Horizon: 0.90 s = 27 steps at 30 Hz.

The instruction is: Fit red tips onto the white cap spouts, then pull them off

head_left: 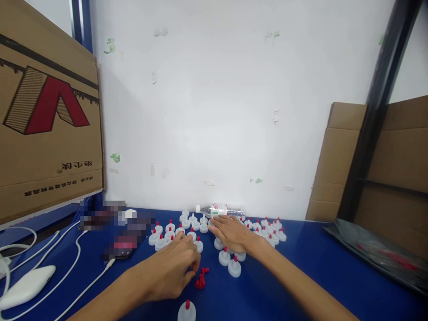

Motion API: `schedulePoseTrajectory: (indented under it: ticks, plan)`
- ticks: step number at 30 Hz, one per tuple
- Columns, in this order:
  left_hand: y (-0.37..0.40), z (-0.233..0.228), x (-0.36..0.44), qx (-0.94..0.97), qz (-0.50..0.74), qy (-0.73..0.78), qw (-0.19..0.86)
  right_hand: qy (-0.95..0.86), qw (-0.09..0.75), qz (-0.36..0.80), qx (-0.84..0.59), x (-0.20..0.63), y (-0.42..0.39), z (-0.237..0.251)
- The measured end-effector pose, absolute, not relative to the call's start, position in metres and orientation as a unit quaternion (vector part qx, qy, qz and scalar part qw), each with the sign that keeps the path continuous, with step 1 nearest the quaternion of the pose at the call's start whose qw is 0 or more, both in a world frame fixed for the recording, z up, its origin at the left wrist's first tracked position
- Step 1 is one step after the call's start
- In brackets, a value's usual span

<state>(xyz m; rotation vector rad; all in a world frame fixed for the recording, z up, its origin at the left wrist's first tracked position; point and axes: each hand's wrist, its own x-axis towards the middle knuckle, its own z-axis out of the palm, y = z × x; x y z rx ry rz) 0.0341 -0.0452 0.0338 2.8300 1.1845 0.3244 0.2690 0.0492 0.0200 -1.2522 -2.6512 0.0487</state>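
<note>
I see bare blue worktop (301, 263) open at lower right. White caps (234, 266) crowd the centre, a lying bottle (220, 209) blocks the back, cables (78, 249) cross lower left, and cardboard boxes (50, 111) wall the upper left.

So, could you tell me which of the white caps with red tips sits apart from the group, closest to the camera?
The lone white cap at the bottom edge, below the left hand; the other caps cluster farther back.

White caps (234, 266) with red tips stand upright, clustered on the blue table (317, 267). Loose red tips (201, 278) (a small heap) lie just beside the nearest caps, toward the front.
</note>
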Motion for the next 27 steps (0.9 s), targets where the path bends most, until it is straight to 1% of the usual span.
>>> schedulePoseTrajectory:
  ticks: [5, 9, 12, 17, 23, 27]
  plan:
    - [-0.031, 0.030, 0.031, 0.910, 0.170, 0.369, -0.085, -0.897, 0.108, 0.009, -0.429, 0.266, 0.048, 0.018]
    - [-0.017, 0.028, 0.025, 0.896, 0.203, 0.374, -0.124, -0.900, 0.116, -0.011, -0.420, 0.263, 0.047, 0.017]
    - [-0.009, 0.029, 0.019, 0.879, 0.242, 0.386, -0.143, -0.901, 0.155, -0.045, -0.402, 0.264, 0.045, 0.021]
    - [-0.004, 0.032, 0.013, 0.843, 0.329, 0.401, -0.142, -0.891, 0.235, -0.108, -0.373, 0.263, 0.036, 0.034]
    - [-0.007, 0.031, 0.015, 0.820, 0.399, 0.393, -0.115, -0.921, 0.250, -0.174, -0.244, 0.245, 0.024, 0.034]
    - [-0.013, 0.031, 0.021, 0.826, 0.410, 0.377, -0.083, -0.909, 0.306, -0.192, -0.207, 0.240, 0.023, 0.030]
